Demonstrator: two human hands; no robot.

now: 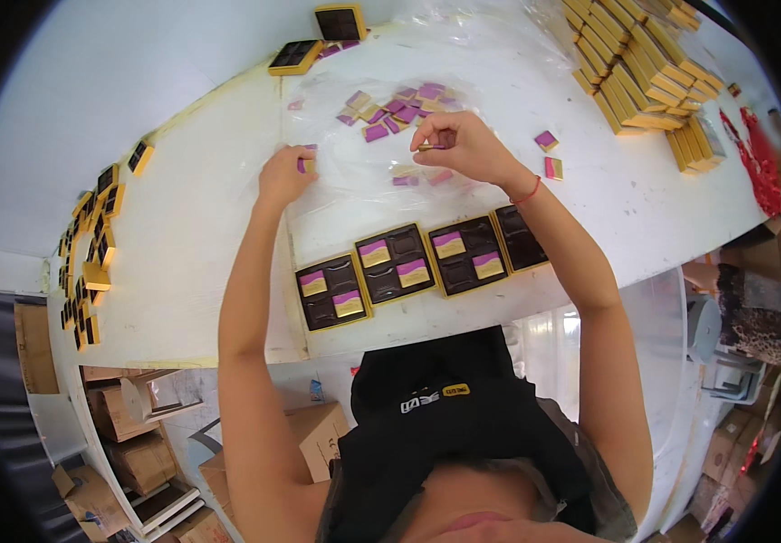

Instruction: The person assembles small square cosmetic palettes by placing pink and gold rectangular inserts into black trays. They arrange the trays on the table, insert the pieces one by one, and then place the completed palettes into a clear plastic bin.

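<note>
My left hand (287,176) is closed on a small flat purple-and-gold wrapped square (307,166), over the plastic sheet. Farther right, my right hand (464,150) pinches a similar wrapped square (430,147) between thumb and fingers. A loose pile of these squares (397,111) lies just beyond my hands. Nearer me stand gold-edged boxes with dark four-part inserts in a row: the leftmost box (321,317), the second box (378,288) and the third box (468,282) each hold two squares, set diagonally. My right forearm partly hides the rightmost box (519,237).
Stacked gold boxes (648,72) rise at the far right, near two loose squares (549,154). More dark-insert boxes (91,235) crowd the table's left end. Two boxes (318,45) stand at the back. Clear plastic sheet (354,181) covers part of the white table (182,271).
</note>
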